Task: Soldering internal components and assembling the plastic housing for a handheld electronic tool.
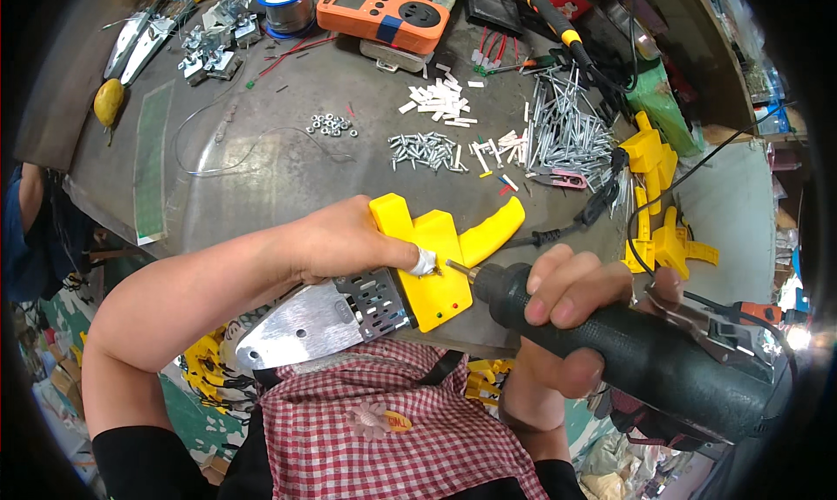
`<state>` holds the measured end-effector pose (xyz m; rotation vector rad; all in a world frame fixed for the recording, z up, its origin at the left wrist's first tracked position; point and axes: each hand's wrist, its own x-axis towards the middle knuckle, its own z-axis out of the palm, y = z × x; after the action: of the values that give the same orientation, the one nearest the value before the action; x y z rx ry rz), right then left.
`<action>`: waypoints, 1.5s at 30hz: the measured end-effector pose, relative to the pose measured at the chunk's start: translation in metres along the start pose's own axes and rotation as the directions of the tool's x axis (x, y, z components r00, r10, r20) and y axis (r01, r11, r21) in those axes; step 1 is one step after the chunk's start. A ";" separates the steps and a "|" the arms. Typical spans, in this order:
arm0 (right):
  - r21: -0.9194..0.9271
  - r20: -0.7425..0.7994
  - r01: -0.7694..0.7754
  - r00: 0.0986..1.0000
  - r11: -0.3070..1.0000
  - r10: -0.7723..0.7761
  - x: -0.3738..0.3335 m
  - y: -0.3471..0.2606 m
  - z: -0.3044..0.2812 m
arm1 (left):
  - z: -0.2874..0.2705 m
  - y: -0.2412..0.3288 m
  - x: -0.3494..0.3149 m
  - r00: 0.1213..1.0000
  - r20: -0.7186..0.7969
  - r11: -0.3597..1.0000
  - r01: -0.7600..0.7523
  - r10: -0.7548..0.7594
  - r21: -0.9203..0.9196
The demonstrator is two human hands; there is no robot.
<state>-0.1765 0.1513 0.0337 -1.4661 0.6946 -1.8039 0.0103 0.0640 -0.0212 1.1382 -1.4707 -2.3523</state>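
My left hand (344, 238) is closed around the yellow housing of a pipe welding iron (436, 286), which has a flat silver heating plate (301, 326) and a slotted metal guard. White tape wraps the thumb, whose tip presses on the housing by a small screw or hole that I cannot make out clearly. In my right hand (562, 304) is a thick black electric screwdriver (663, 360), lying nearly sideways. Its bit (460, 268) points left at the housing, close beside the taped thumb; whether it touches is unclear. A black power cord (558, 236) runs from the iron's handle.
On the grey metal table (261, 186) lie short screws (425, 151), nuts (333, 125), white sleeves (440, 99) and long screws (562, 125). Behind stand an orange meter (384, 16) and a solder spool (286, 3). Yellow housing parts (649, 160) lie at right. A person's arm (30, 195) shows far left.
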 end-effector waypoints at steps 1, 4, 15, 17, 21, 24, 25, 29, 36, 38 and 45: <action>-0.001 0.000 0.002 1.000 1.000 -0.002 0.000 0.002 -0.001 | -0.001 -0.002 0.001 1.000 -0.024 1.000 0.007 -0.007 -0.004; 0.003 0.032 0.044 0.999 0.999 -0.044 0.000 0.003 -0.003 | 0.000 0.006 -0.002 0.998 -0.035 0.999 0.052 -0.051 0.014; -0.095 -0.427 0.081 0.897 0.992 -0.114 0.047 0.027 -0.047 | 0.004 0.003 0.001 0.998 -0.029 0.999 0.048 -0.048 0.010; -0.217 -0.413 0.069 0.897 0.974 -0.156 0.052 0.043 -0.058 | 0.003 0.002 0.005 0.997 -0.030 0.998 0.068 -0.067 0.002; -0.269 -0.400 0.047 0.903 0.962 -0.156 0.054 0.064 -0.057 | 0.002 0.000 0.006 0.998 -0.027 0.998 0.065 -0.065 0.002; -0.271 -0.400 0.021 0.907 0.962 -0.132 0.055 0.069 -0.056 | 0.001 0.007 0.006 0.998 -0.025 0.998 0.065 -0.065 0.005; -0.257 -0.389 0.026 0.912 0.966 -0.128 0.055 0.071 -0.056 | -0.001 0.006 0.006 0.996 -0.005 0.996 0.084 -0.084 0.026; -0.311 -0.393 0.010 0.909 0.950 -0.138 0.054 0.071 -0.056 | -0.001 0.011 0.001 0.995 0.010 0.994 0.101 -0.102 0.043; -0.036 -0.286 0.119 0.950 0.992 -0.124 0.036 0.016 -0.036 | -0.001 0.009 0.003 0.985 -0.087 0.982 0.159 -0.151 0.099; 0.196 -0.107 0.117 0.989 0.974 -0.098 0.029 0.007 -0.029 | -0.002 0.008 0.001 0.990 -0.074 0.989 0.125 -0.120 0.077; 0.210 -0.125 -0.025 0.991 0.977 0.052 0.006 0.002 -0.004 | -0.003 0.007 0.003 0.991 -0.047 0.989 0.130 -0.127 0.068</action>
<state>-0.1811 0.1451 0.0352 -1.1990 0.5730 -1.8928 0.0082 0.0573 -0.0181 1.3301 -1.5209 -2.3589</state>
